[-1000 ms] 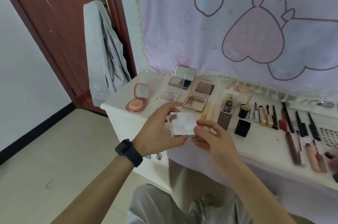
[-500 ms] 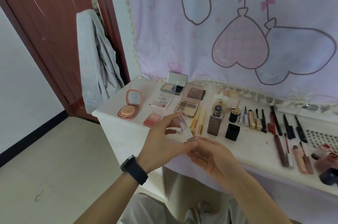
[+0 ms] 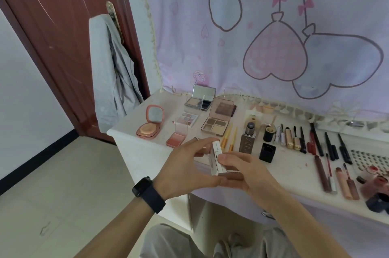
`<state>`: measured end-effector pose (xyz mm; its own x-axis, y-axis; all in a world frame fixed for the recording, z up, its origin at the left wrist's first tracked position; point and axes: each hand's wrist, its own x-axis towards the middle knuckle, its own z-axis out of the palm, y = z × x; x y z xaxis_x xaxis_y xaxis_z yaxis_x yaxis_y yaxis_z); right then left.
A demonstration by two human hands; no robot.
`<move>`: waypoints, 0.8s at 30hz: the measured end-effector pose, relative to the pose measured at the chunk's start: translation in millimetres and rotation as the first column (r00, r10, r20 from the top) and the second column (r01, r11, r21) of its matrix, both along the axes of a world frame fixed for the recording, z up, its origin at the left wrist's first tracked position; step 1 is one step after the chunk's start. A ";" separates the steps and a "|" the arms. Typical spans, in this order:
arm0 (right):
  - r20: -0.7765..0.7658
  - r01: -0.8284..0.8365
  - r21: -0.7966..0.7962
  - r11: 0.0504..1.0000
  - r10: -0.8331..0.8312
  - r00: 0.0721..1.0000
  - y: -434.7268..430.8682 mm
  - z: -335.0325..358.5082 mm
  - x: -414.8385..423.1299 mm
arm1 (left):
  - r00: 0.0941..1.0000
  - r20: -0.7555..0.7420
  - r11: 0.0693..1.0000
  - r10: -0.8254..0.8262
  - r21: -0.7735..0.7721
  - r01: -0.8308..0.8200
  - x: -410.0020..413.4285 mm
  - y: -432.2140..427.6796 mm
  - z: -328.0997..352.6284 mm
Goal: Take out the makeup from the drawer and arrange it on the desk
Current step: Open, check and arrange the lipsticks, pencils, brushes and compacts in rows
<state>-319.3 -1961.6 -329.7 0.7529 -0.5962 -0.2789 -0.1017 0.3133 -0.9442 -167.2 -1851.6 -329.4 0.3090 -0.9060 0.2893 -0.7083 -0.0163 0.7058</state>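
- A dark red wooden door [image 3: 52, 26] fills the far left. A grey cloth garment [image 3: 109, 72] hangs from its handle.
- A white desk [image 3: 130, 144] runs from the centre to the right edge, with its left corner near the garment.
- An open pink rounded compact [image 3: 150, 126] sits at the desk's left end, mirror lid raised.
- A black smartwatch [image 3: 148, 192] is strapped round the left wrist.
- Just right of the pink compact lies a coral blush in a clear case [image 3: 176, 138], lid up.
- Behind the blush are a small multi-shade eyeshadow palette [image 3: 188, 119] and a silver mirrored powder compact [image 3: 201, 99], both open.
- The left hand [image 3: 185, 170] grips the left side of a flat white square compact [image 3: 216, 158], fingers curled over it and thumb beneath.
- The white compact is held on edge in the air, above the desk's front edge, between the two hands. I cannot tell whether its lid is parted.
- Behind it lies an open brown four-pan eyeshadow palette [image 3: 216, 125], with two yellow-orange pencils [image 3: 229, 138] just to its right.
- The right hand [image 3: 248, 173] pinches the compact's right side, thumb on the top edge and fingers underneath.
- A brown glass foundation bottle [image 3: 247, 141] is beyond the right hand, with a black square cap [image 3: 267, 152] beside it.
- Further right is a row of slim tubes and black pencils [image 3: 313, 141], with lip gloss tubes [image 3: 345, 182] nearer the front edge.
- A pastel purple cloth printed with hearts [image 3: 273, 57] hangs behind the desk.
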 end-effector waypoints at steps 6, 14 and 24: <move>-0.031 0.006 0.045 0.999 -0.005 1.000 5.1 -5.3 5.5 | 0.984 -0.178 0.997 0.004 0.080 0.011 3.2 1.3 3.6; -0.126 -0.207 -0.370 0.906 0.172 0.977 3.1 -6.1 -4.0 | 0.685 -0.725 0.990 0.065 0.136 0.049 11.8 2.2 2.2; -0.111 -0.123 -0.400 0.908 0.085 0.990 -3.5 -15.2 2.3 | 0.689 -0.723 0.985 0.058 0.153 0.078 3.4 -3.4 -10.0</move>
